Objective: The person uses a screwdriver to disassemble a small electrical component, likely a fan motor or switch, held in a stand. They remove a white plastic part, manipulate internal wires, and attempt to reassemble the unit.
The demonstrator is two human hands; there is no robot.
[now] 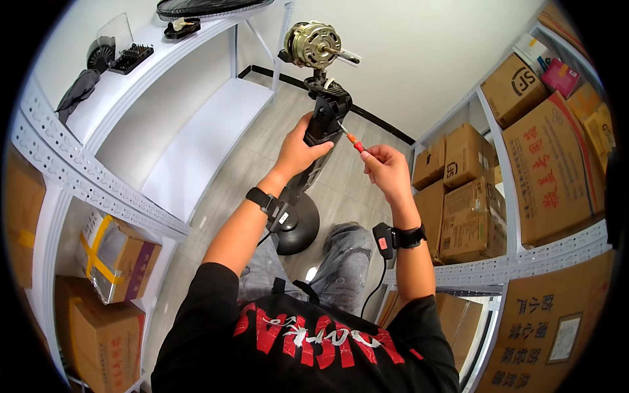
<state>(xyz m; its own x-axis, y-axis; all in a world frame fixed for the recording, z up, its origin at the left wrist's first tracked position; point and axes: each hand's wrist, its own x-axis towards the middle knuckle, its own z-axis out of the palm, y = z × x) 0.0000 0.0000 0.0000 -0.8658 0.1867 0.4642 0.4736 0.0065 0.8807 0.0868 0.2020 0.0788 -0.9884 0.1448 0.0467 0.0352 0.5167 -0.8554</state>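
A stand fan without blades has a brass-coloured motor [313, 46] with a protruding shaft atop a black column [327, 108] on a round black base [298, 232]. My left hand [295, 150] is wrapped round the column below the motor. My right hand [386, 167] pinches the red and orange handle of a screwdriver [354, 141]. Its shaft points up-left to the side of the column's black upper housing; whether the tip sits in a screw is too small to tell.
A white shelf [190, 144] at left holds a black bit set [131, 57], dark parts and a black fan grille [209, 6]. Cardboard boxes [472, 223] fill shelving at right; more boxes [98, 334] sit lower left. A wall stands behind the fan, above the tiled floor.
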